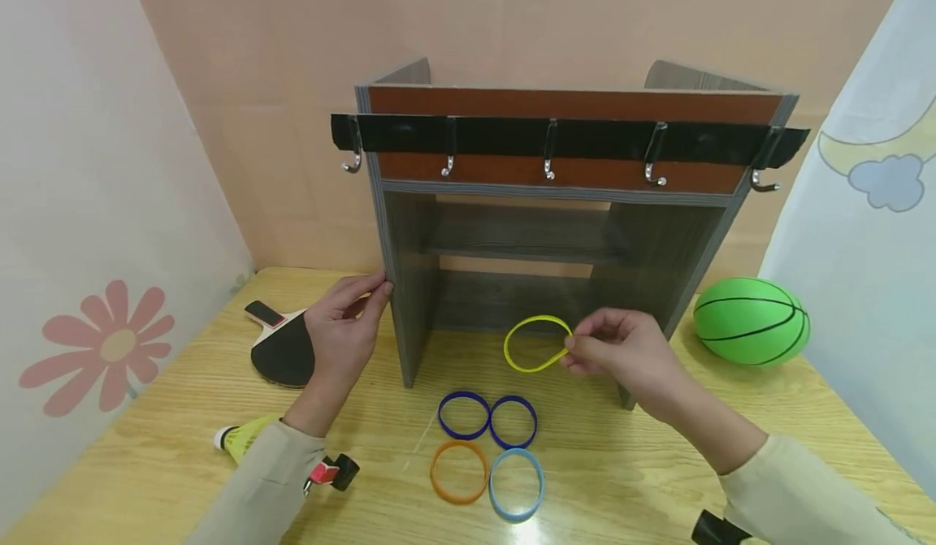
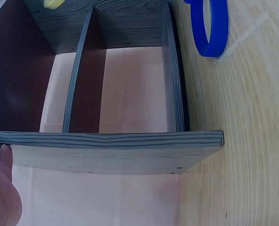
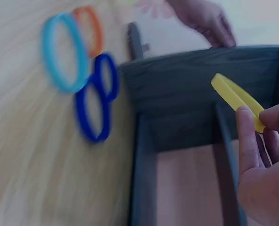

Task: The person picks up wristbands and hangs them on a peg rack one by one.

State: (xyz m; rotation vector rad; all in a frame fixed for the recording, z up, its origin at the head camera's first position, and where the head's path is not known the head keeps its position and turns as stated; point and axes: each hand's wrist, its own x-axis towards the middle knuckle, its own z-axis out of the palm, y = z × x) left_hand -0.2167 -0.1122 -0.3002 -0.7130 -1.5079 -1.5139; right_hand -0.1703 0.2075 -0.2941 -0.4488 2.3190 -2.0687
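In my right hand (image 1: 621, 342), thumb and fingers pinch the right side of a yellow wristband (image 1: 537, 317), held up before the lower part of a grey wooden rack (image 1: 402, 285). The right wrist view shows this yellow band edge-on between the fingertips. My left hand (image 1: 347, 317) touches the outer front edge of the rack's left side panel with thumb and fingertips. Below, on the table, lie two dark blue wristbands (image 1: 441, 421) side by side, with an orange wristband (image 1: 433, 480) and a light blue wristband (image 1: 541, 484) nearer me.
Across the rack's top runs a black strip (image 1: 497, 135) with several metal hooks (image 1: 549, 170), all bare. Left of the rack lie a table tennis bat (image 1: 281, 358) and a yellow shuttlecock (image 1: 244, 438), the latter partly behind my sleeve. A green ball (image 1: 751, 322) sits to the right.
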